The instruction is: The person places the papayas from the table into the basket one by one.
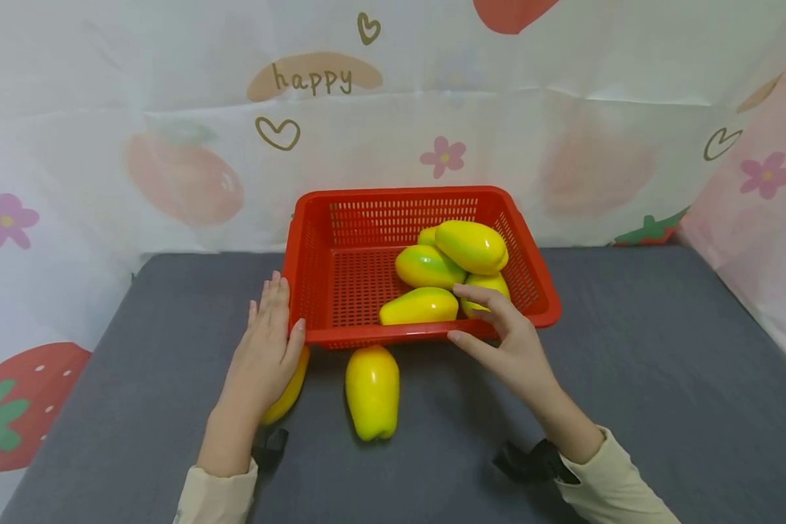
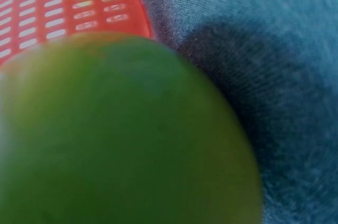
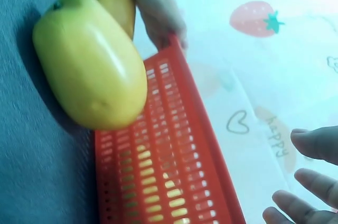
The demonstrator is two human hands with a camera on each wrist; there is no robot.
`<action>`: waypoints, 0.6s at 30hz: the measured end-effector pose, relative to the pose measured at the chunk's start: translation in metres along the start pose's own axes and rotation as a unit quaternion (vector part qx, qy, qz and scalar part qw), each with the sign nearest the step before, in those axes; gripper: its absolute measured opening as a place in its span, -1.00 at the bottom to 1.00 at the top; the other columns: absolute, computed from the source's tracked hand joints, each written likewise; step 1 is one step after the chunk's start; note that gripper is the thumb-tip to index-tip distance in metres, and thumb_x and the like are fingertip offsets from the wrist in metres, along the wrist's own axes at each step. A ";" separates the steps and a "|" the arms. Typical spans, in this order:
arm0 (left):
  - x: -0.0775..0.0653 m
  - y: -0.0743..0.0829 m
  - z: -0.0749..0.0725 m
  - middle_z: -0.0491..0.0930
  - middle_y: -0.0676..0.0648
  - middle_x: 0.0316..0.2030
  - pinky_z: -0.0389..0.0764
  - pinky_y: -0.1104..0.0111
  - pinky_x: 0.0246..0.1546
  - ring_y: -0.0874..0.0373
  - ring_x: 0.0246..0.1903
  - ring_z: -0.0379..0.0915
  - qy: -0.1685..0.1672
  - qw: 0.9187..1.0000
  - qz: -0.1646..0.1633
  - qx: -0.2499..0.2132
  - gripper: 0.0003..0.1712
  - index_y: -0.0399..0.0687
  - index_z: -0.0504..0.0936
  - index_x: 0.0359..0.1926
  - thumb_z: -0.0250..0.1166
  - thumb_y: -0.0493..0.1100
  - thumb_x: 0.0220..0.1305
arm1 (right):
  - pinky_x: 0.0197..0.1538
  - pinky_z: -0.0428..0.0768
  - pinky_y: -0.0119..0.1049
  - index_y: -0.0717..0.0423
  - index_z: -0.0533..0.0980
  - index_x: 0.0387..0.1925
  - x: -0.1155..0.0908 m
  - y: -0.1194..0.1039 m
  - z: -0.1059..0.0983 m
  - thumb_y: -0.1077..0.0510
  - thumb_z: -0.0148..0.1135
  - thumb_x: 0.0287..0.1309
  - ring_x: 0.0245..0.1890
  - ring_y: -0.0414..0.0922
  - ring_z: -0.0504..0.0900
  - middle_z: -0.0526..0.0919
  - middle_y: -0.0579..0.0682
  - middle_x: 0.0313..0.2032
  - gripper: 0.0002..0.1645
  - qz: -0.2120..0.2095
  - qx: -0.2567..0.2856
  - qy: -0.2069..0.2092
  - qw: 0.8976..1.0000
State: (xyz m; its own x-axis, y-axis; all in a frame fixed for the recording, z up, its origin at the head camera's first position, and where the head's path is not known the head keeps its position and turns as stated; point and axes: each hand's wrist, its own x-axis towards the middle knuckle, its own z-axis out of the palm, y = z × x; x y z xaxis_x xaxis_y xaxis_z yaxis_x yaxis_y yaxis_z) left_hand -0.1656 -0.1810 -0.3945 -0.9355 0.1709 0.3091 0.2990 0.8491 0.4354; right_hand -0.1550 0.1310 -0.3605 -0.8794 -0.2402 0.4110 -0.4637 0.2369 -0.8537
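A red plastic basket [image 1: 340,336] with slotted walls holds several yellow-green mangoes [image 1: 419,306] on its right side. My left hand [image 1: 262,356] lies with straight fingers against the basket's front left corner. Partly hidden beside that hand is a mango [image 1: 291,393] on the table; one mango fills much of the left wrist view [image 2: 132,134]. Another mango [image 1: 372,393] lies in front of the basket. Over the front rim at the right, my right hand [image 1: 507,342] hovers near the mangoes, thumb and fingers apart, with nothing held. Its spread fingers [image 3: 317,182] show in the right wrist view.
A dark grey cloth [image 1: 642,378] covers the table. Behind the basket hangs a pale printed sheet [image 1: 498,138] with strawberries, hearts and flowers. Black straps [image 1: 530,462] lie near both wrists.
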 end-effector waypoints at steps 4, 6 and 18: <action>0.000 0.000 0.000 -0.17 -0.24 0.45 -0.16 -0.01 0.37 -0.10 0.43 -0.27 0.001 1.000 0.001 -0.001 -0.27 -0.35 -0.14 0.44 -0.07 -0.10 0.44 | 0.17 0.42 -0.30 0.23 0.43 0.14 -0.004 -0.002 0.008 0.44 0.35 -0.05 0.11 -0.06 0.42 0.50 0.09 0.11 -0.36 -0.024 0.002 -0.020 1.000; -0.001 -0.001 0.000 -0.17 -0.24 0.45 -0.17 -0.01 0.37 -0.10 0.43 -0.27 0.002 1.000 0.001 -0.002 -0.27 -0.35 -0.14 0.44 -0.07 -0.10 0.44 | 0.15 0.44 -0.30 0.25 0.44 0.12 -0.006 -0.003 0.012 0.46 0.35 -0.07 0.10 -0.05 0.43 0.51 0.11 0.10 -0.36 -0.044 0.005 -0.031 0.999; -0.001 -0.001 0.002 -0.17 -0.23 0.45 -0.16 0.01 0.37 -0.09 0.43 -0.26 0.009 1.000 0.007 -0.003 -0.27 -0.34 -0.14 0.44 -0.07 -0.10 0.43 | 0.05 0.52 -0.18 0.24 0.49 0.04 -0.020 -0.004 0.044 0.36 0.36 0.00 0.09 -0.08 0.47 0.53 0.13 0.06 -0.50 -0.121 0.025 -0.137 0.983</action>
State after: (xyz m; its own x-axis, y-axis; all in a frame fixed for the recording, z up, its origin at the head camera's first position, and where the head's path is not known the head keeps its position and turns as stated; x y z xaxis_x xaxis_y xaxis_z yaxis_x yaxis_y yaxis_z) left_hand -0.1655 -0.1814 -0.3968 -0.9279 0.1741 0.3298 0.3132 0.8438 0.4357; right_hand -0.1304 0.0938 -0.3793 -0.6794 -0.5292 0.5083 -0.6436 0.0972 -0.7592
